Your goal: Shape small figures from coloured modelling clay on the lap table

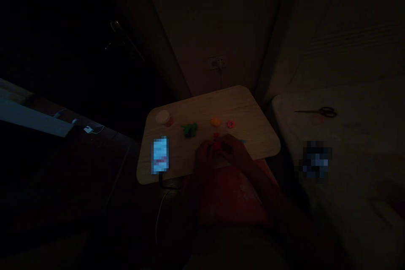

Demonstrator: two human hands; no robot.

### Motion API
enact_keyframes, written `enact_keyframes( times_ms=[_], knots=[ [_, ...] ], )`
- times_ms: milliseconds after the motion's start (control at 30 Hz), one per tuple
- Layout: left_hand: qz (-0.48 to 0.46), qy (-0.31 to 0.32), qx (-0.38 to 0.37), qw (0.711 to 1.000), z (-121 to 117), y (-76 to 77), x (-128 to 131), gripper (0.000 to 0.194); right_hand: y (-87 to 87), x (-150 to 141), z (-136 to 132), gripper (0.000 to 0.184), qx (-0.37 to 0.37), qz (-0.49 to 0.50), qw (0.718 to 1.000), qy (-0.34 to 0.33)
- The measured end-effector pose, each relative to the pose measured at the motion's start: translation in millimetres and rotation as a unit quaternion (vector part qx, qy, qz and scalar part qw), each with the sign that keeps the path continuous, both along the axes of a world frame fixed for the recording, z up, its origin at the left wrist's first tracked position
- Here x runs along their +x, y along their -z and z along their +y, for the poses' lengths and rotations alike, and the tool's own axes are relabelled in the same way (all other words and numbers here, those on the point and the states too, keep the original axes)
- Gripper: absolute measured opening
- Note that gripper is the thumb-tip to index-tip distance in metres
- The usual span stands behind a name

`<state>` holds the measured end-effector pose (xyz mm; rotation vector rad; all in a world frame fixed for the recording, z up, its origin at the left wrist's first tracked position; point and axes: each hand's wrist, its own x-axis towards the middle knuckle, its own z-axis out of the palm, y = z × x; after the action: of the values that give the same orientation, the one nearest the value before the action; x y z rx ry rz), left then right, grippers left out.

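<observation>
In dim light, my left hand (204,155) and my right hand (236,149) meet at the near edge of a small wooden table (202,109). Between their closed fingers is a soft-looking red lump (217,146), partly hidden by them. A smaller red piece (216,135) lies just beyond the fingertips. Farther back sit a rounded orange-yellow piece (215,122) and a pink flower-shaped ring (230,124). A thin blue piece (242,140) shows beside my right hand. To the left lies a green, irregular object (190,130) with a dark part.
A lidded tub (164,117) stands at the table's back left. In front of it lies a lit phone (160,155) with a cable (162,183) hanging off the edge. Scissors (319,112) rest on a pale surface at right. A wall socket (217,63) is behind.
</observation>
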<state>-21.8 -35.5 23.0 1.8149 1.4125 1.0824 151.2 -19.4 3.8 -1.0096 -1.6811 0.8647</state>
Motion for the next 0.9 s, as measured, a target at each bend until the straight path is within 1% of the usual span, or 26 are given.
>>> enact_keyframes(
  times_ms=[67,167,367,533,633,667,767,800,833,900],
  knots=[
    [-0.011,0.005,0.017,1.000,-0.9,-1.5,2.4,0.019,2.4,-0.9,-0.6,0.031,-0.003,-0.002,1.000,-0.010],
    [-0.005,0.004,0.022,1.000,-1.7,-2.6,2.6,0.021,4.2,-0.7,-1.2,0.027,-0.009,0.006,1.000,-0.017],
    [0.000,0.043,0.038,0.998,-1.6,-4.4,0.2,0.018,5.4,1.7,0.2,0.026,-0.047,0.047,0.998,0.006],
    [-0.003,0.056,0.020,0.998,-1.7,-9.9,1.9,0.019,3.4,3.0,0.6,0.024,-0.057,0.048,0.997,0.002],
    [0.020,0.056,-0.002,0.998,-3.0,-5.6,1.3,0.019,2.1,3.5,-0.1,0.021,-0.052,0.040,0.998,0.000],
    [0.037,0.054,-0.005,0.998,-3.5,-2.5,0.8,0.021,1.7,3.9,-0.3,0.021,-0.058,0.042,0.997,0.004],
    [0.091,0.051,0.020,0.994,-3.9,7.4,-0.7,0.044,0.7,6.0,-0.3,0.022,-0.089,0.059,0.994,0.011],
    [0.097,0.046,0.028,0.994,-3.4,9.4,-1.2,0.048,0.3,6.6,-0.1,0.022,-0.096,0.062,0.993,0.008],
    [0.096,0.038,0.036,0.994,-2.5,10.4,-1.7,0.051,0.0,7.2,0.2,0.023,-0.099,0.063,0.993,0.002],
    [0.088,0.038,0.059,0.994,0.3,8.6,-2.9,0.047,-0.4,7.8,0.9,0.025,-0.099,0.055,0.994,-0.010]
  ],
)
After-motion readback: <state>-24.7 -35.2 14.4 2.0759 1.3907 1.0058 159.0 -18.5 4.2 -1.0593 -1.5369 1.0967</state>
